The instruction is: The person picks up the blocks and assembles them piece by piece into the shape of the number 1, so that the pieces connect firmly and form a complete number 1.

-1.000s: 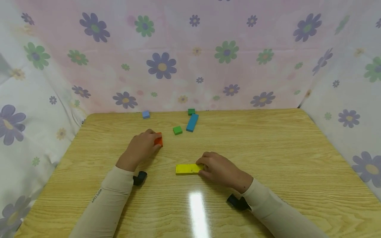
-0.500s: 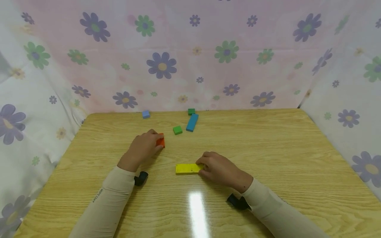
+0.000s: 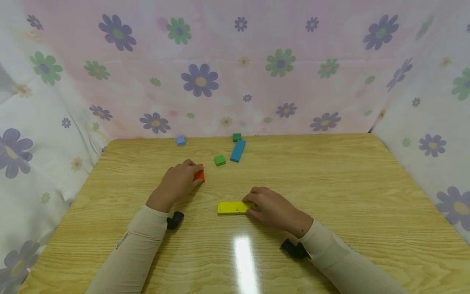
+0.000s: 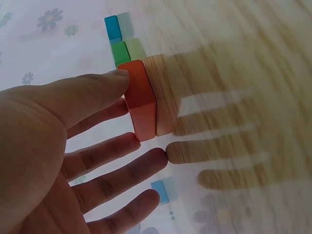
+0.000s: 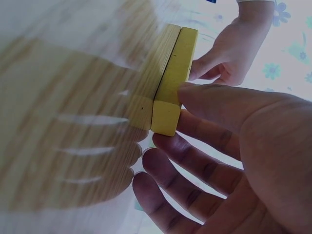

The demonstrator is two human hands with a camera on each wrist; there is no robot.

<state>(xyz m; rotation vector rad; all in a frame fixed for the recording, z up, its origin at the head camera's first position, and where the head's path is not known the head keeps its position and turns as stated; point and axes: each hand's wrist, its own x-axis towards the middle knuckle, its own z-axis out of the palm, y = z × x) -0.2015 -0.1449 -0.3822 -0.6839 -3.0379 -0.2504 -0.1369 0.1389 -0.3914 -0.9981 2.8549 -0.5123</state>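
My left hand (image 3: 177, 184) pinches an orange-red block (image 3: 199, 173) between thumb and fingers, left of the middle of the table. In the left wrist view the thumb lies against one side of this block (image 4: 140, 87), which sits on the glossy tabletop. Nearer to me, my right hand (image 3: 273, 209) grips the right end of a long yellow block (image 3: 231, 208) that lies flat, running left to right. The right wrist view shows the thumb on the near end of that yellow block (image 5: 174, 80), with the other fingers spread below it.
Beyond the hands lie a light green block (image 3: 220, 160), a long blue block (image 3: 238, 151), a dark green block (image 3: 236, 137) touching its far end, and a small light blue block (image 3: 180, 141) near the back edge. A flowered cloth (image 3: 235, 81) hangs behind the wooden table (image 3: 349, 175).
My left hand has slid the orange-red block a little to the right. The right hand and the yellow block have stayed in place.
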